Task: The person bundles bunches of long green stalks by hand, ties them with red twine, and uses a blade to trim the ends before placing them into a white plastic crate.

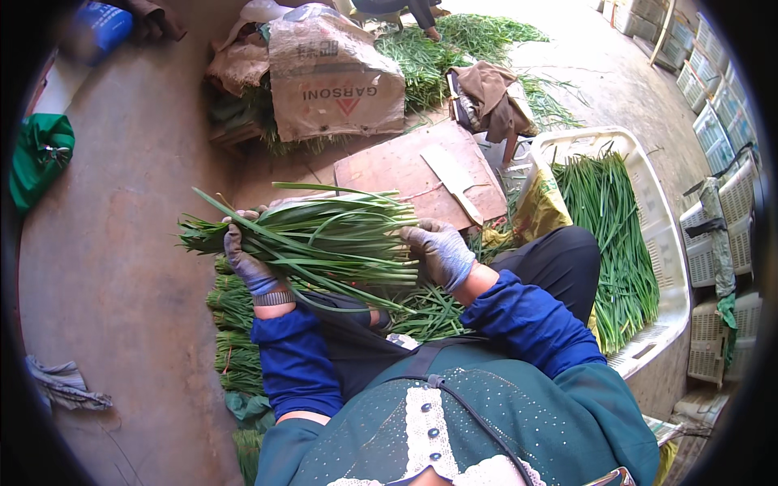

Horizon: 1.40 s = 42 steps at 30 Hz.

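A thick bunch of green garlic chives lies sideways across my two gloved hands, above my lap. My left hand is closed round its left, leafy part, the fingers partly behind the leaves. At the pale stem ends on the right, my right hand is closed against the bunch; its fingertips are partly hidden. A few long leaves stick out above and below. Just beyond the bunch, a wide-bladed knife rests on a flat reddish board, touched by neither hand.
To the right stands a white plastic crate packed with chives. Tied bundles are lined up at my left leg. Ahead are a large sack, a brown cloth and loose chives, with another person's hand near them. Stacked crates line the right side.
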{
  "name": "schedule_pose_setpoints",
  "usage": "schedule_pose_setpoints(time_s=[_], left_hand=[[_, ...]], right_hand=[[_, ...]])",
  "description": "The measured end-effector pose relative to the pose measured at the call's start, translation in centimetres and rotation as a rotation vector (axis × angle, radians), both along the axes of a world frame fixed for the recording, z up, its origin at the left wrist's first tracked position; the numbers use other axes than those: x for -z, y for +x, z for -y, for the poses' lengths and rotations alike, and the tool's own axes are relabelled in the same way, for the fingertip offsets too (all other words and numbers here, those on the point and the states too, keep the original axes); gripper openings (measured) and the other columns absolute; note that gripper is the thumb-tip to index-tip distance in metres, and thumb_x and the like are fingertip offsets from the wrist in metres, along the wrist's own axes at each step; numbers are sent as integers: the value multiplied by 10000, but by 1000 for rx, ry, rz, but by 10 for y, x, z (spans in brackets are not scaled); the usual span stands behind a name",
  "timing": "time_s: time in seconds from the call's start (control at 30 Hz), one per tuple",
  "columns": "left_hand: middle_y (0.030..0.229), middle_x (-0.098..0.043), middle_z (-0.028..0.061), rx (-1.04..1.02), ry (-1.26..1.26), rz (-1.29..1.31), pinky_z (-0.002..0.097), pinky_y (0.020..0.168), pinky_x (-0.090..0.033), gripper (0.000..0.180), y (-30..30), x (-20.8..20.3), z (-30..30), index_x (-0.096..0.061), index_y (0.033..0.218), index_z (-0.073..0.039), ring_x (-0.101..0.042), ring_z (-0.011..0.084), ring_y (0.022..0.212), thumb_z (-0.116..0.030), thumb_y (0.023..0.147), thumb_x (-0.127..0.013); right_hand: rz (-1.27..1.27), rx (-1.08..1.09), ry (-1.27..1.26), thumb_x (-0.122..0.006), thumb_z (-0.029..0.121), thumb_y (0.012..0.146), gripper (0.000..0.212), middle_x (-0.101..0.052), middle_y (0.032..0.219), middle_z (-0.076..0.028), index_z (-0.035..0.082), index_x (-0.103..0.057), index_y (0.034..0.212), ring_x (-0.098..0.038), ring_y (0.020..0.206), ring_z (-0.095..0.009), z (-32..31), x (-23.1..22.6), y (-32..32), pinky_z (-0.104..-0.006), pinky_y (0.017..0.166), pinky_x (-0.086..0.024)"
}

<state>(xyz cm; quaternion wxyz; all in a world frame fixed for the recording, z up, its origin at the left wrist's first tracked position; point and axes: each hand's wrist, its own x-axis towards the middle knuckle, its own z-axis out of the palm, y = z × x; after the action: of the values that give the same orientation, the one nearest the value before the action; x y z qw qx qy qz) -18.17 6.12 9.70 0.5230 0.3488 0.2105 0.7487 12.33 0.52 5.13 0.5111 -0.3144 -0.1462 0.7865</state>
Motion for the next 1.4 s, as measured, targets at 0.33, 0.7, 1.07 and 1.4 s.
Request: schedule_pose_setpoints(time_s=[0.33,0.7,1.07,1.4], left_hand=[[1098,-688,134,-81,-59,103,449,952,-508,291,-22,-20,11,-641,1078,-97,-640,279,1041,-332,970,-508],[1049,-687,125,-15,-16,53,431,943,-516,243,-5,-20,13,-644,1073,-103,-638,255,1013,-289,959,-537],[1039,-700,116,-70,-73,37,436,928,-521,259,-3,-24,16,-663,1046,-113,-643,243,998,-323,967,-534],[1058,-698,116,-70,-132,48,434,941,-515,253,-13,-7,4,-657,1040,-114,-640,249,1021,-325,960,-543]], right_hand=[[2021,-1279,402,-721,324,792,377,-701,1068,-136,82,-703,1080,-655,1046,-351,-4,67,75,-426,880,-520],[351,-257,594,-661,207,920,414,-651,1163,-127,-35,-586,1247,-634,1008,-188,-22,-12,22,-318,891,-510],[998,-583,714,-743,256,770,466,-689,1049,-187,-5,-648,1144,-676,955,-250,9,-9,67,-346,835,-541],[1541,44,968,-639,266,873,220,-658,831,-175,49,-632,910,-645,779,-383,2,-48,37,-470,694,-513]])
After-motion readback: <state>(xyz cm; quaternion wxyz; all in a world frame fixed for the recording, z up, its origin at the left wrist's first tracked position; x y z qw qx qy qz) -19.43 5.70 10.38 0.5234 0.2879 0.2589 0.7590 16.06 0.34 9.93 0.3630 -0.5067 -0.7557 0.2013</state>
